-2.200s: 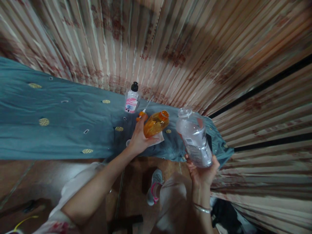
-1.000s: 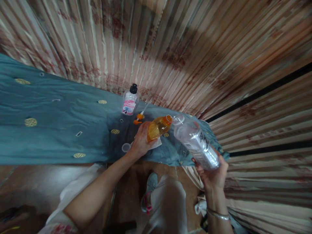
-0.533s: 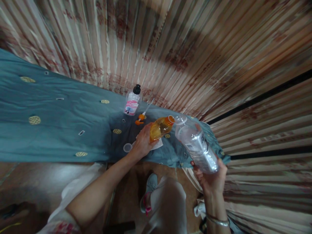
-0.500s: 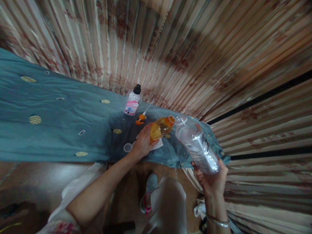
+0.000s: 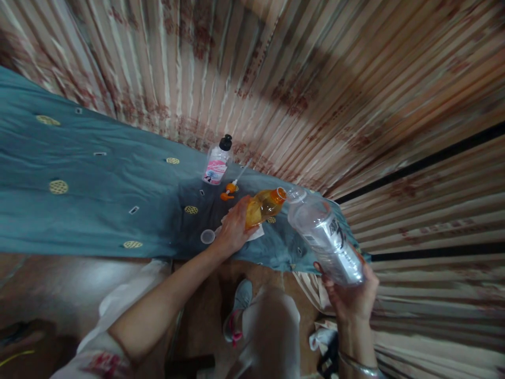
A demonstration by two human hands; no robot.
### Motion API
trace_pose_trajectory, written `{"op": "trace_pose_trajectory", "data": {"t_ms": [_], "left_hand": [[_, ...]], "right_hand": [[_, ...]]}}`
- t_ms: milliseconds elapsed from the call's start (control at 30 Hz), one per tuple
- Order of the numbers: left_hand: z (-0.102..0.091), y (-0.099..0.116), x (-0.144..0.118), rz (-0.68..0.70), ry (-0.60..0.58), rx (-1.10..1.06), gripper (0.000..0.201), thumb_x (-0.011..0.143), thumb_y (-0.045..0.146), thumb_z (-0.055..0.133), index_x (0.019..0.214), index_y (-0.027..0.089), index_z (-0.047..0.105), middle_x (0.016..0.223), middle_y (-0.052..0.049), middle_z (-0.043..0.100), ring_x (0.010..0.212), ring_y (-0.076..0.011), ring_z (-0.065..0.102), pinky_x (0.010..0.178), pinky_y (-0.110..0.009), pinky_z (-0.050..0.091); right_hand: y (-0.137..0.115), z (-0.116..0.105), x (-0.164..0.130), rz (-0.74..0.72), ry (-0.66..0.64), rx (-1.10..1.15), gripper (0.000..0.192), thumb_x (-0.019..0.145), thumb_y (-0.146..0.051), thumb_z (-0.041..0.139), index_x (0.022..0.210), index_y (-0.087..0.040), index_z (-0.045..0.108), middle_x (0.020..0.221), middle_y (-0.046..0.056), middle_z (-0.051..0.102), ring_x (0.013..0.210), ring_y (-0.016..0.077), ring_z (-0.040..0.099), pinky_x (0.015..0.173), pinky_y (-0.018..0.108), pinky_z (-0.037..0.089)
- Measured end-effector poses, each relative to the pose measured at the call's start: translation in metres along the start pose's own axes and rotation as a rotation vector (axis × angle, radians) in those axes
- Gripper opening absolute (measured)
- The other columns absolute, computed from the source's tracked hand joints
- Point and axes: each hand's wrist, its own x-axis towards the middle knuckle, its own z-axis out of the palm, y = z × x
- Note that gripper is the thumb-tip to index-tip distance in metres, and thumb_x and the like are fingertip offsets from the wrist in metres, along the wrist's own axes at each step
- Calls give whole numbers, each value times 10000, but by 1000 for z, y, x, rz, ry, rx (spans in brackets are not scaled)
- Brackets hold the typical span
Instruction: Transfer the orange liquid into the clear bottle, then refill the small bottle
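Observation:
My left hand is wrapped round an orange see-through bottle, tilted with its open neck up to the right. My right hand grips the lower part of a large clear plastic bottle, whose mouth leans toward the orange bottle's neck. The two mouths are side by side; whether they touch I cannot tell. Behind my left hand lies an orange pump head with a long thin tube. A small round clear lid is beside my left wrist, and a white paper shows partly under the orange bottle.
A clear bottle with a pink label and black cap stands at the back of the teal patterned cloth. Pleated curtains hang behind and to the right, with dark bars across them. My legs and a shoe are below the edge.
The clear bottle and my right hand have shifted slightly right and down. The orange bottle appears slightly further right, still in my left hand. The view has moved a little.

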Motion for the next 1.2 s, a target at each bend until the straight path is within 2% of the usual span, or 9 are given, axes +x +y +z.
{"op": "trace_pose_trajectory", "data": {"t_ms": [167, 433, 567, 700, 967, 1200], "left_hand": [[1, -2, 0, 21, 9, 1, 774, 837, 318, 699, 1483, 178, 295, 1516, -189, 459, 1366, -371, 494, 1158, -551, 408], [1, 1, -2, 58, 5, 23, 738, 863, 307, 662, 1482, 138, 297, 1484, -225, 478, 1373, -373, 489, 1156, -550, 410], [3, 0, -3, 58, 19, 31, 732, 865, 312, 664, 1485, 160, 307, 1476, -207, 496, 1352, -350, 516, 1146, -524, 430], [6, 0, -4, 79, 33, 41, 740, 865, 333, 668, 1481, 153, 298, 1472, -221, 498, 1356, -351, 513, 1134, -560, 432], [9, -5, -5, 115, 35, 64, 739, 885, 358, 654, 1486, 151, 277, 1496, -218, 478, 1385, -345, 486, 1142, -557, 424], [7, -3, -4, 99, 11, 68, 716, 890, 352, 654, 1470, 121, 303, 1496, -228, 477, 1370, -340, 500, 1148, -534, 421]], "right_hand": [[2, -5, 1, -53, -45, -6, 567, 691, -599, 654, 1142, -256, 665, 823, 35, 728, 569, 187, 649, 356, 219, 399], [2, -7, -3, -108, 15, -69, 726, 567, -753, 715, 1059, -219, 681, 752, 42, 704, 541, 218, 652, 348, 242, 392], [2, -10, -2, -121, 36, -72, 720, 604, -735, 695, 1116, -229, 672, 764, 47, 701, 546, 224, 639, 341, 248, 372], [3, -14, -1, -120, 5, -56, 680, 677, -697, 665, 1185, -246, 659, 825, 54, 711, 596, 210, 641, 370, 245, 388], [0, -12, -4, -138, -5, -71, 648, 636, -700, 700, 1096, -244, 688, 797, 43, 717, 553, 208, 648, 346, 237, 387], [-2, -9, -6, -132, 18, -101, 681, 629, -710, 675, 1118, -238, 675, 791, 45, 706, 505, 201, 623, 344, 240, 361]]}}
